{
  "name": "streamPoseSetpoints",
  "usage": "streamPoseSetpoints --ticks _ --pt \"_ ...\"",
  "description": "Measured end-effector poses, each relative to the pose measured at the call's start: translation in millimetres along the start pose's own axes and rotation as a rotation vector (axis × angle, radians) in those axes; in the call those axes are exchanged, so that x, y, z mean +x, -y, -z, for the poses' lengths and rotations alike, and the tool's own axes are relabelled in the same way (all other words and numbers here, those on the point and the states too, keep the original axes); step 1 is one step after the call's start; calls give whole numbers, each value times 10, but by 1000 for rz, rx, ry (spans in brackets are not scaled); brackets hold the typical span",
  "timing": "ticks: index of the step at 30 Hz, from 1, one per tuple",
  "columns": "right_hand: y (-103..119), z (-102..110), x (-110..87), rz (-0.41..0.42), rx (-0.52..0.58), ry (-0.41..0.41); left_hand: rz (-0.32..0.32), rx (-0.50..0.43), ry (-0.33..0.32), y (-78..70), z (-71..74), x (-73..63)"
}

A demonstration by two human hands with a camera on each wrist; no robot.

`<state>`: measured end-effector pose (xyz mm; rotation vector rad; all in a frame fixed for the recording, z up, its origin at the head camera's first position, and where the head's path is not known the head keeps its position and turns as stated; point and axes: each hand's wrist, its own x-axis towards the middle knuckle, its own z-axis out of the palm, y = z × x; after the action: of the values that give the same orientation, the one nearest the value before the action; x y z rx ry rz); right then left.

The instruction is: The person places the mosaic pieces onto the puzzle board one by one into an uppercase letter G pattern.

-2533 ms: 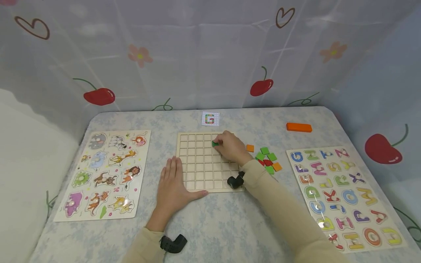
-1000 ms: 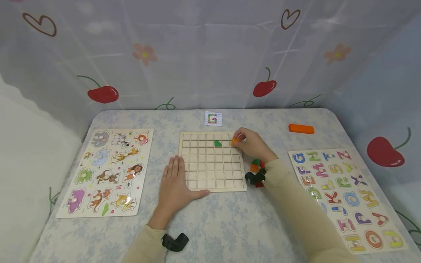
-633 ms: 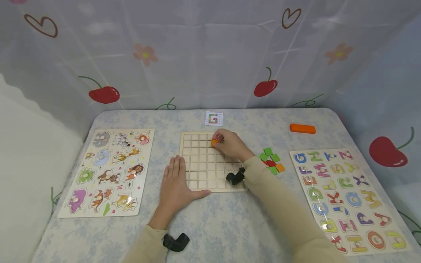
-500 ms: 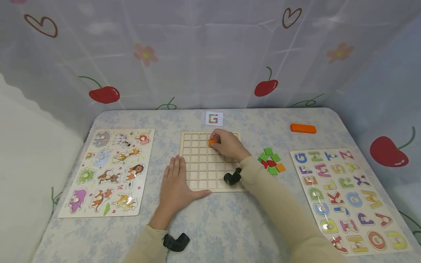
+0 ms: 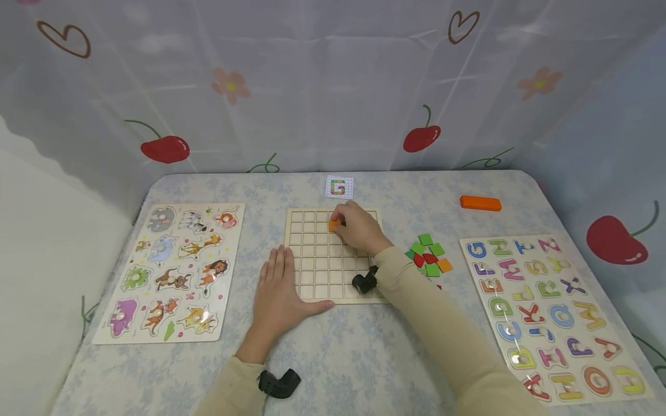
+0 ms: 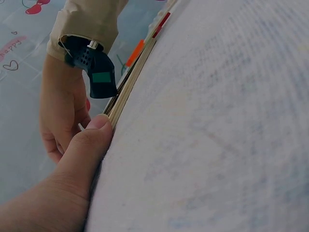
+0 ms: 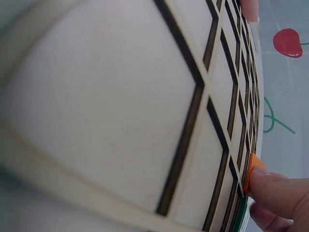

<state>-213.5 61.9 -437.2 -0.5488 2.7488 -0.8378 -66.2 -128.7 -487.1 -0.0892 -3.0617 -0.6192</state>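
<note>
A wooden grid board (image 5: pixel 312 263) lies at the middle of the table. My left hand (image 5: pixel 276 289) rests at its near left corner, fingers straight along the left side and thumb along the front edge. In the left wrist view, that thumb (image 6: pixel 89 147) presses against the board's edge. My right hand (image 5: pixel 361 230) pinches an orange square tile (image 5: pixel 332 226) at a cell in the second row from the back. Just right of the tile is a green quarter-round piece (image 7: pixel 239 212), mostly covered by the right hand in the head view.
Several green, red and orange tiles (image 5: pixel 431 259) lie loose right of the board. A card with a coloured G (image 5: pixel 340 187) lies behind it. An animal puzzle (image 5: pixel 171 271) stands left, a letter puzzle (image 5: pixel 554 318) right, and an orange bar (image 5: pixel 480 203) at the back right.
My right hand let go of the green piece on the board, picked up the orange tile from beside it and carried it left to the neighbouring cell. The left hand stayed put.
</note>
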Motion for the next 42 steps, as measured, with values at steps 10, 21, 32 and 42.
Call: streamPoseSetpoints --ticks 10,21,32,42 --pt "17 27 -60 30 -91 23 3 4 -1 1 -11 7" --pt "-208 242 -295 19 14 16 -1 -4 -6 -6 -16 6" --pt "-766 589 -738 -210 -9 -91 2 0 5 2 -9 3" --pt "-1038 771 -1048 -362 -164 -112 5 0 11 -2 0 3"
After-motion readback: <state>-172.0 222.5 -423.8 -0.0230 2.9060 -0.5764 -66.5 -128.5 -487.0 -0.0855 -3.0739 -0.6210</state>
